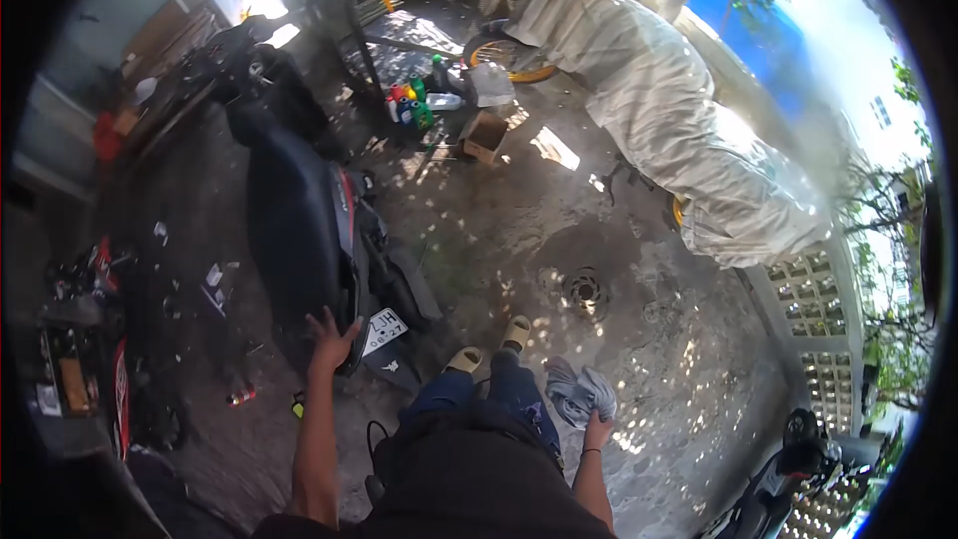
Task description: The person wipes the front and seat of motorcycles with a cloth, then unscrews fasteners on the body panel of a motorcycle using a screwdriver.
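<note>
Seen from the head-worn camera, a person stands at the tail of a black motorcycle with a long dark seat [284, 210] in a dappled concrete yard. The left hand [333, 339] lies with fingers spread on the motorcycle's rear end, just above a white licence plate with dark lettering [384, 330], and appears to grip nothing. The right hand [599, 427], held out to the other side, clutches a crumpled grey cloth [574, 391], which bunches clear of the bike.

Grit caught in the cloth could scratch the glossy bodywork if rubbed across it, though whether the fabric is clean cannot be told. Firm pressure from the left hand might rock the motorcycle; its stand is not visible. A dangling fold could snag on the plate's edge if drawn across it.

Footing is another concern: the tan slip-on shoes [464, 359] stand close to the bike, and a step back toward the left could land on the small red can [240, 396] on the floor. Ahead, a dark, round slotted disc [585, 287] could catch a toe. Patchy sunlight could hide smears or dust.
</note>
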Demonstrator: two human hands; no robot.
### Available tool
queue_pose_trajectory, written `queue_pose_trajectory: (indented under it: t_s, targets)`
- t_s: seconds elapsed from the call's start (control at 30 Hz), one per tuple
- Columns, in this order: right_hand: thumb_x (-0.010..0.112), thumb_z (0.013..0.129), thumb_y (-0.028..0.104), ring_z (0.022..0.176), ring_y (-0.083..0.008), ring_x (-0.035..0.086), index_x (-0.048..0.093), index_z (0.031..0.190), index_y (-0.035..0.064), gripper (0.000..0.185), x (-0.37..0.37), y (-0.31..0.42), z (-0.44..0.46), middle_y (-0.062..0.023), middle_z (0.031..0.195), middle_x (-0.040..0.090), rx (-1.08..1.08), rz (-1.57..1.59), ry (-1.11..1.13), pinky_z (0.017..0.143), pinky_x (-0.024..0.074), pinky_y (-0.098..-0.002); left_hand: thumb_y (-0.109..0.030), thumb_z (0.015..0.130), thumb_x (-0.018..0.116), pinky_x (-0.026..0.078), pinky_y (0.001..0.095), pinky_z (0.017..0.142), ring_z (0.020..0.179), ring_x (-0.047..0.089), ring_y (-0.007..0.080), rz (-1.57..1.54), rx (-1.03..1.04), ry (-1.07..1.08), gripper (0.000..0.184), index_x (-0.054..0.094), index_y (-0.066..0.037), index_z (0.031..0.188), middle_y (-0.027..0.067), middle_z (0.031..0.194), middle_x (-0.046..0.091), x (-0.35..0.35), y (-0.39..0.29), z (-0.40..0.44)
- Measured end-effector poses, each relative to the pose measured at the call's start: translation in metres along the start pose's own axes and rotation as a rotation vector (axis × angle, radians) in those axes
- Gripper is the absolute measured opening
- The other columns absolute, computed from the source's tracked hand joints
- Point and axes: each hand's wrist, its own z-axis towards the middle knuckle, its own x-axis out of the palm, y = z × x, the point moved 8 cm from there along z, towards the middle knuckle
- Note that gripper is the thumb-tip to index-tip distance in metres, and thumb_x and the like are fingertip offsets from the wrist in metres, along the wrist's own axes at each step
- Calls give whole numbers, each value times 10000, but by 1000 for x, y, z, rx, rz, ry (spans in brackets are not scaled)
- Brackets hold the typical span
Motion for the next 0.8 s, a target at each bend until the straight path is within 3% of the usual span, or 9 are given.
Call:
queue_pose_trajectory:
  t_s: [0.07,0.13,0.33,0.43,0.53,0.63,0.8]
  targets:
    - [632,720,302,914,-400,581,598,981,-66,453,7,13,19,-260,922,616,-51,94,61,796,439,-440,-624,786,484,259,494,1036,1292,136,503,-60,-70,20,884,129,-124,1422,271,1444,-62,-17,-5,4]
    - [629,721,307,912,-400,583,601,981,-65,454,11,18,35,-262,927,617,-21,-7,63,797,441,-438,-619,764,522,295,471,1025,1283,199,485,-793,-537,697,919,153,-81,1411,270,1445,-48,-73,-28,-1]
    - [623,720,350,917,-398,585,598,968,-77,494,23,31,79,-275,926,612,-38,-94,166,795,445,-436,-511,808,524,363,484,967,1194,393,438,-721,-555,472,760,251,-69,1363,249,1454,-8,-47,-21,-4]
    - [622,715,352,918,-401,582,596,968,-80,501,35,37,100,-279,933,608,-25,-94,220,797,443,-436,-461,834,500,382,494,937,1134,444,459,-727,-604,551,679,277,-79,1349,242,1457,2,-50,-21,-4]
    - [614,716,356,917,-409,579,590,992,-72,509,44,56,119,-283,950,603,-98,-43,247,791,444,-434,-439,840,491,393,493,919,1124,452,457,-712,-628,549,636,300,-91,1337,233,1460,11,-50,-20,-4]
    - [625,723,358,1012,-357,550,522,1105,-97,603,52,65,139,-263,1080,569,-25,-104,343,873,408,-391,-444,833,493,376,518,925,1137,443,451,-750,-666,522,629,323,-92,1326,214,1467,19,-44,-19,-4]
    - [622,710,360,977,-400,554,571,1067,-41,539,68,99,173,-270,1028,587,-121,-219,375,836,423,-424,-444,828,499,341,555,935,1164,421,444,-764,-732,545,608,360,-87,1300,173,1480,30,-43,-20,-7]
